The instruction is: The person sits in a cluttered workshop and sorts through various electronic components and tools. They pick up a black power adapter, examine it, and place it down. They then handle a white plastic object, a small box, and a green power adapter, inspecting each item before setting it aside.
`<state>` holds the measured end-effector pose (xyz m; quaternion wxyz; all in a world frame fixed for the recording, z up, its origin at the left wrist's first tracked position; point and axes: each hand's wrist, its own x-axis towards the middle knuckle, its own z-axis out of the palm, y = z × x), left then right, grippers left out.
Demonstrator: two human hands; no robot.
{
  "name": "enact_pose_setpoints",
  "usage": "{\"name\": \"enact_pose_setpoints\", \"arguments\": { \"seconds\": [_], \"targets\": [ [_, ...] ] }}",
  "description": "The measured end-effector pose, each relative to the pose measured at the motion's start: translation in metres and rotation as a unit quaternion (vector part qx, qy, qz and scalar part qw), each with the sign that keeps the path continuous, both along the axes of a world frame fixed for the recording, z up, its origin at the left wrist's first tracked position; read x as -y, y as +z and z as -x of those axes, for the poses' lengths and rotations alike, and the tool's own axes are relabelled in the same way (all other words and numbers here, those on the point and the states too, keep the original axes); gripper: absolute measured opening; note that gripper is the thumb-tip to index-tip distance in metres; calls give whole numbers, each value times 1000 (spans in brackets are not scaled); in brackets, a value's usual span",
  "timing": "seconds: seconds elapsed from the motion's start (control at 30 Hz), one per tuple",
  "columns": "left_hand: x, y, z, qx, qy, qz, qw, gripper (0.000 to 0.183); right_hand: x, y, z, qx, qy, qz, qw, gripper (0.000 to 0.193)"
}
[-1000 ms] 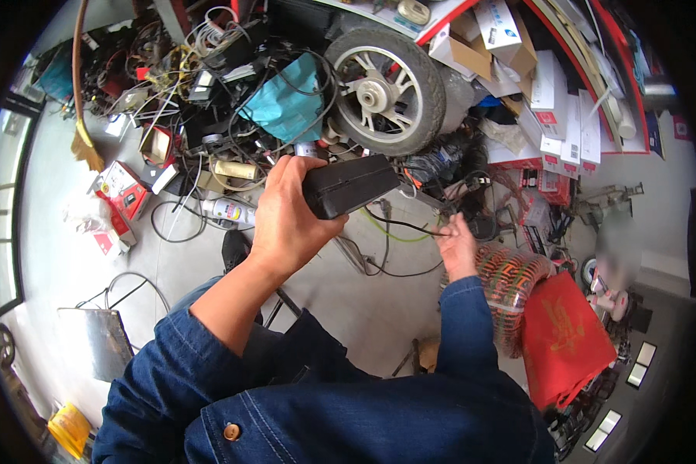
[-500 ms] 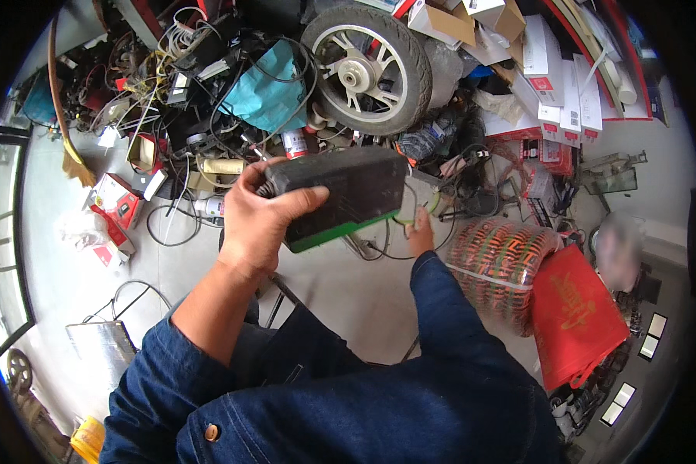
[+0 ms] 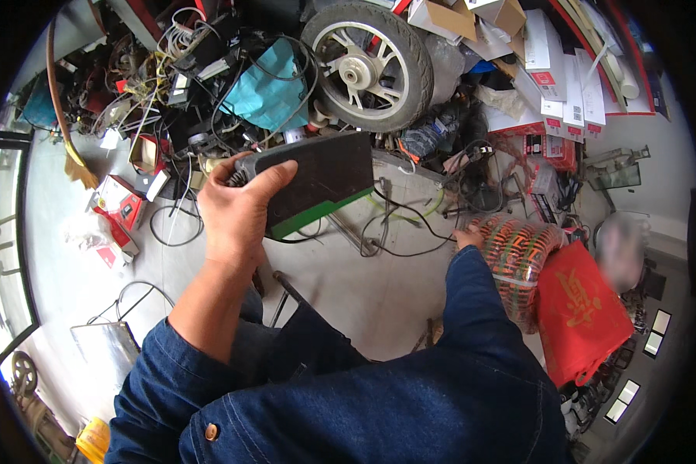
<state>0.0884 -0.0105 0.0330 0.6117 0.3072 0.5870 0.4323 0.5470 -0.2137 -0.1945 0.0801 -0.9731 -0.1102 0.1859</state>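
Note:
A black box-shaped charger [image 3: 321, 178] with a green lower edge is tilted in front of me. My left hand [image 3: 236, 209] grips its left end, thumb across the top face and fingers behind. Beside those fingers shows a ribbed black cord end [image 3: 238, 179]. From the right end a black cable [image 3: 414, 210] sags across to my right hand [image 3: 469, 237], whose fingers are closed at the cable. That hand is in front of the plastic-wrapped orange-and-black coils [image 3: 514, 251]; its fingertips are partly hidden, and any plug in them cannot be made out.
A spoked wheel with a tyre [image 3: 367, 73] lies at the back beside a teal bag [image 3: 267, 89] and tangled cables. White boxes [image 3: 545, 58] are stacked back right. A red bag [image 3: 584, 313] stands at right. A metal frame leg [image 3: 286, 286] rises near my knees.
My right hand has moved right, away from the charger, to the wrapped coils, drawing the cable out. My left hand has shifted the charger slightly left.

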Motion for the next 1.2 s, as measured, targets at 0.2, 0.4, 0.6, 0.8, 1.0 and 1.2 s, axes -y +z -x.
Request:
{"name": "enact_pose_setpoints", "arguments": {
  "seconds": [0.2,0.4,0.6,0.8,1.0,1.2],
  "targets": [
    [-9,4,12,41,68,-1,997,56,43,-6,-29,14,-55,98,994,71],
    [-3,-7,3,27,41,-11,999,54,48,-36,-36,42,109,212,970,80],
    [2,-5,-4,62,6,-17,998,50,-117,68,140,-243,327,-409,816,45],
    [-6,-4,1,197,37,82,976,38,-166,123,231,-294,330,-443,780,32],
    [1,-17,-4,307,13,160,938,29,-176,133,265,-393,177,-540,723,23],
    [1,-34,-4,284,-42,144,947,36,-158,134,304,-419,363,-449,701,48]
  ]
}}
